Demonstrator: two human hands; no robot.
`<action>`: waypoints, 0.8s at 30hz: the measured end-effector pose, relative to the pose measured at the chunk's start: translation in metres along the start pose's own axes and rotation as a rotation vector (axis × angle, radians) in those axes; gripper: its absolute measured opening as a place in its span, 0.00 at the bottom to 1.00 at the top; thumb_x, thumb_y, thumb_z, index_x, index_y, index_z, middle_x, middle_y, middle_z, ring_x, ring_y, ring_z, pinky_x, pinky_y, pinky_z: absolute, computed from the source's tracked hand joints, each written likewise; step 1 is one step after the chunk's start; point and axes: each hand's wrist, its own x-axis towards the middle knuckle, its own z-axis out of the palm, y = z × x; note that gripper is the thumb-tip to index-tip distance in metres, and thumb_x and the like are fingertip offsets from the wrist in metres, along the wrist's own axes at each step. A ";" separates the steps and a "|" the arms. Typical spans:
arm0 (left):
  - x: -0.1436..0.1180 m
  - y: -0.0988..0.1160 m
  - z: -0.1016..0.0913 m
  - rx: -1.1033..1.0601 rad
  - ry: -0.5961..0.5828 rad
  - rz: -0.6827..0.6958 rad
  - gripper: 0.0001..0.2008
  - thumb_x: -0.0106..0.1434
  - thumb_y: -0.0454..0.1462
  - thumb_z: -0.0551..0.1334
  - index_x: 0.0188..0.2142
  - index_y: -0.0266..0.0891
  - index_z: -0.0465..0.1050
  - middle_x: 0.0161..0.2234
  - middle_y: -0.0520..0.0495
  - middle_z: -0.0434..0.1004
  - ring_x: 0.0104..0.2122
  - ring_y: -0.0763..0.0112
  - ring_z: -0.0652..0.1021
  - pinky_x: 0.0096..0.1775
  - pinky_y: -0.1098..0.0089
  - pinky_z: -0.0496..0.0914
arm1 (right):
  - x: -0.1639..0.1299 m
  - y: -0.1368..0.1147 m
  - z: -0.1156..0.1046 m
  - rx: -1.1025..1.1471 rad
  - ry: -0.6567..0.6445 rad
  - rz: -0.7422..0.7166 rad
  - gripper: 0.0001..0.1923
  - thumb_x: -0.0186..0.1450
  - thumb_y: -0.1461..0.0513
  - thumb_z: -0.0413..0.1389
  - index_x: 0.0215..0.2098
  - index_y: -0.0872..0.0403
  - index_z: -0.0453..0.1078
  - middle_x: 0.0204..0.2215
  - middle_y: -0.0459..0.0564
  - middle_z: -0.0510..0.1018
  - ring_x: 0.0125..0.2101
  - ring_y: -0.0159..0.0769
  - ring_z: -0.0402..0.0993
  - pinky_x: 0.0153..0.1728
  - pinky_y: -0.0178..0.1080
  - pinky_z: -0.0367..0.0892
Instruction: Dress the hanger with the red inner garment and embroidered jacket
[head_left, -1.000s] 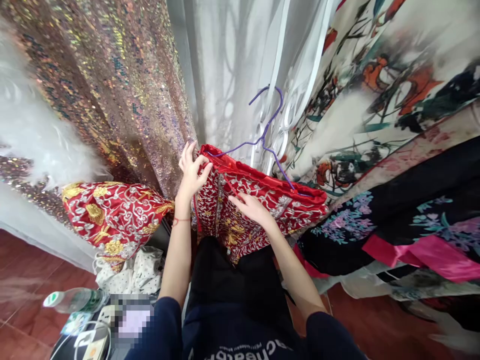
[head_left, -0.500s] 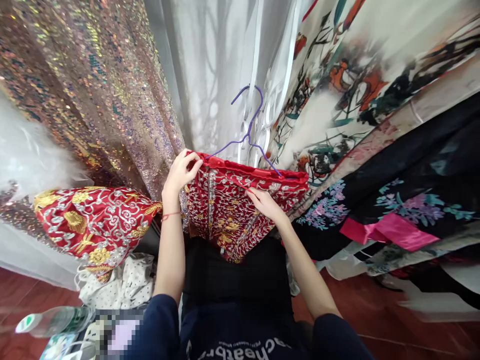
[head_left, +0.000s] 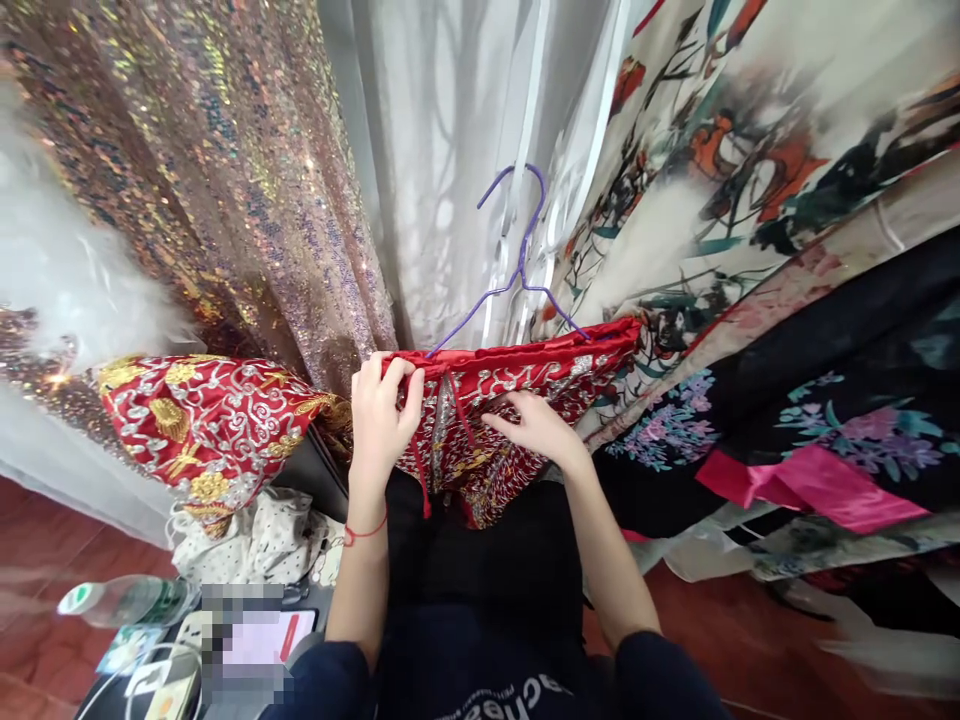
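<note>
Red garment (head_left: 525,375), satin rim, silver-and-gold embroidery, centre, on curved purple hanger (head_left: 520,272), left hand (head_left: 384,415) closed over its left top edge, right hand (head_left: 536,430) half-curled against its front, grip unclear, sequinned cloth (head_left: 262,170) left.

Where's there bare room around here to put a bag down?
Bare red floor shows at far left, between white curtain and bottle, and at right, below the flowered black cloth. It's crowded at lower left, with spotted cloth and the bottle close together, and around the left hand and right hand, where red garment and purple hanger sit.
</note>
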 end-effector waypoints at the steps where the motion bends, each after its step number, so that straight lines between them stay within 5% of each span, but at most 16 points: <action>1: 0.000 0.000 -0.001 -0.010 -0.012 0.004 0.08 0.71 0.39 0.56 0.36 0.41 0.69 0.41 0.44 0.72 0.45 0.62 0.73 0.46 0.64 0.63 | -0.003 -0.010 0.002 0.032 0.002 -0.007 0.13 0.64 0.52 0.60 0.39 0.53 0.74 0.39 0.55 0.82 0.42 0.44 0.79 0.45 0.43 0.71; 10: -0.008 -0.001 -0.006 -0.080 -0.145 0.004 0.07 0.71 0.40 0.57 0.37 0.41 0.72 0.48 0.43 0.71 0.54 0.61 0.71 0.54 0.61 0.63 | 0.013 -0.088 0.040 0.418 0.454 -0.099 0.08 0.67 0.57 0.51 0.32 0.51 0.66 0.33 0.52 0.78 0.36 0.41 0.75 0.43 0.44 0.70; 14: -0.006 -0.009 -0.007 -0.118 -0.135 0.006 0.07 0.70 0.40 0.58 0.36 0.41 0.72 0.49 0.42 0.72 0.58 0.60 0.69 0.59 0.57 0.61 | 0.013 -0.081 0.036 0.977 0.188 -0.119 0.09 0.64 0.55 0.52 0.30 0.50 0.62 0.28 0.46 0.74 0.26 0.33 0.71 0.32 0.38 0.68; 17: -0.004 -0.012 -0.005 -0.167 -0.080 0.004 0.06 0.69 0.40 0.60 0.36 0.41 0.72 0.55 0.41 0.69 0.61 0.59 0.67 0.62 0.55 0.59 | 0.008 -0.070 0.026 1.295 -0.054 -0.026 0.09 0.63 0.56 0.53 0.30 0.50 0.58 0.23 0.40 0.67 0.15 0.23 0.54 0.18 0.31 0.49; 21: -0.008 -0.011 0.008 -0.212 0.130 -0.099 0.08 0.68 0.42 0.61 0.35 0.41 0.74 0.56 0.40 0.68 0.60 0.58 0.67 0.60 0.56 0.63 | 0.008 -0.062 0.019 1.283 -0.030 0.031 0.09 0.61 0.56 0.57 0.32 0.50 0.61 0.19 0.36 0.55 0.17 0.23 0.45 0.19 0.30 0.41; 24: -0.016 -0.012 0.020 -0.391 0.125 -0.261 0.10 0.70 0.44 0.58 0.37 0.42 0.73 0.38 0.45 0.73 0.39 0.67 0.75 0.44 0.65 0.71 | 0.013 -0.058 0.022 1.186 0.040 0.047 0.11 0.61 0.53 0.56 0.32 0.50 0.63 0.19 0.36 0.50 0.18 0.25 0.45 0.19 0.30 0.43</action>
